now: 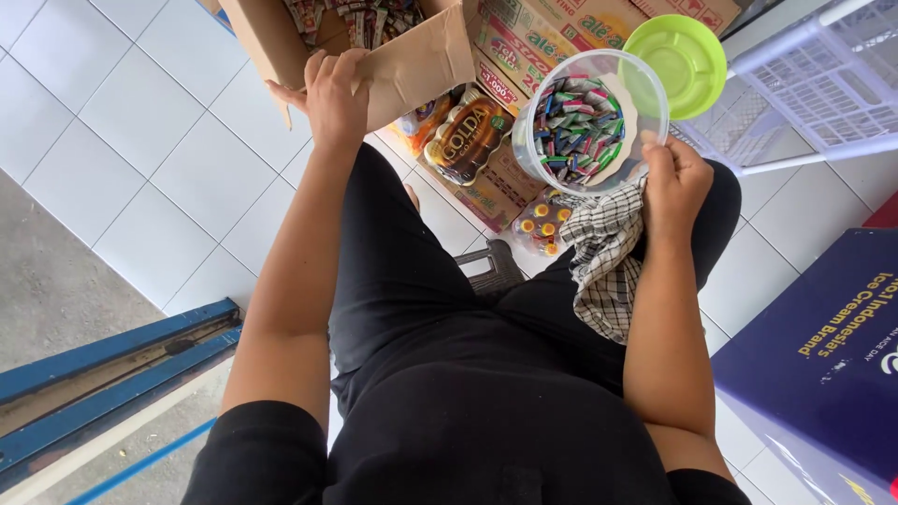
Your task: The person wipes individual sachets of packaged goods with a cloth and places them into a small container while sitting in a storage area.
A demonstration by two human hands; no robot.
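We look down on a seated person in black clothes, with white floor tiles [140,140] all around. At the top stands one open brown cardboard box [412,61] holding a row of small sachets [360,19], dark and red, too many and too small for us to count. Beside it, at the top right, lie flat printed cartons [533,37] in orange, yellow and green; we cannot count them surely. Below them sits a shrink-wrapped pack of brown bottles [468,131] with gold labels, and lower down a pack of small bottles with yellow caps [538,229]. A white plastic basket [823,84] fills the upper right corner, and one dark blue box [823,365] with yellow lettering lies at the right edge. Blue metal rails [103,374] run across the lower left.

The left hand [337,93] is clenched over the edge of the cardboard box flap, fingers curled on top. The right hand [675,187] grasps one clear round jar [589,122] at its lower right rim, together with one black-and-white checked cloth [608,262] that hangs down from the grip over the thigh. The jar is full of small wrapped sweets in green, red, blue and white. Its single lime green lid [675,51] is open and stands just above the right hand.
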